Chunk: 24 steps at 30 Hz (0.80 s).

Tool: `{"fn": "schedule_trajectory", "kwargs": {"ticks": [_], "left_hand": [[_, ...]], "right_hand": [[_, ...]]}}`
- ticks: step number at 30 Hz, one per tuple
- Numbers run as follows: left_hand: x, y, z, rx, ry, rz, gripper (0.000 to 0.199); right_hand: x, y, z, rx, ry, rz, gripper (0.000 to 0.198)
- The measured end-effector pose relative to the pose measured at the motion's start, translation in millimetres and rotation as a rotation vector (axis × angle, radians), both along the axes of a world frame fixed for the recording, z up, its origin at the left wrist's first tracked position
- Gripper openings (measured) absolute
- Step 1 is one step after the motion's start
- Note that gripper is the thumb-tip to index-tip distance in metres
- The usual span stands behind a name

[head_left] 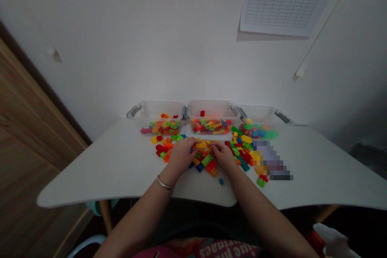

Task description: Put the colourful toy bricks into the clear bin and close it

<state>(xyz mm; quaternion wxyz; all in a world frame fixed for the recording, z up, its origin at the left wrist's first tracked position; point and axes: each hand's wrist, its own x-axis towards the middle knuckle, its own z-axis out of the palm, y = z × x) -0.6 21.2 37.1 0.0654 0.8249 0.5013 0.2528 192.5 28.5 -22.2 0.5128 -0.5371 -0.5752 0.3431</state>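
My left hand [182, 154] reaches over a pile of toy building bricks, its fingers curled against a yellow toy brick [202, 144]. Opposite it, my right hand [223, 154] is closed in a pinch by the brick's right end; what lies between those fingertips is too small to make out. Below both hands are a green brick [207, 160], a blue brick [200, 167] and an orange brick [214, 172]. A small blue piece [221, 181] sits apart, nearer the table's front edge.
Three clear plastic boxes stand along the wall: a left box [160, 109], a middle box [211, 108] and a right box [260, 111], all with colourful pieces. A pixelated flat object [273, 163] lies right of the bricks on the white table [121, 169].
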Motion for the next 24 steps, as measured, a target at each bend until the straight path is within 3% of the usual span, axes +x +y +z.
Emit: {"fn": "schedule_trajectory", "kwargs": {"ticks": [4,12,15,21,24], "left_hand": [[-12.2,1.8,3.0,0.032,0.155,0.090,0.023],[-23.7,4.1,0.7,0.054,0.268,0.164,0.024],[-22.4,4.1,0.3,0.064,0.233,0.120,0.025],[-15.7,1.4,-2.4,0.107,0.196,-0.094,0.026],[-15.5,3.0,-9.4,0.122,0.207,-0.116,0.027]], "right_hand": [[1.0,-2.9,1.5,0.128,-0.247,-0.079,0.026],[-2.2,-7.7,4.2,0.280,-0.382,-0.039,0.024],[-2.0,-7.2,3.2,0.312,-0.372,-0.046,0.024],[-0.3,-5.7,1.5,0.335,-0.310,-0.077,0.023],[0.4,-6.9,1.2,0.331,-0.302,-0.068,0.023]]}}
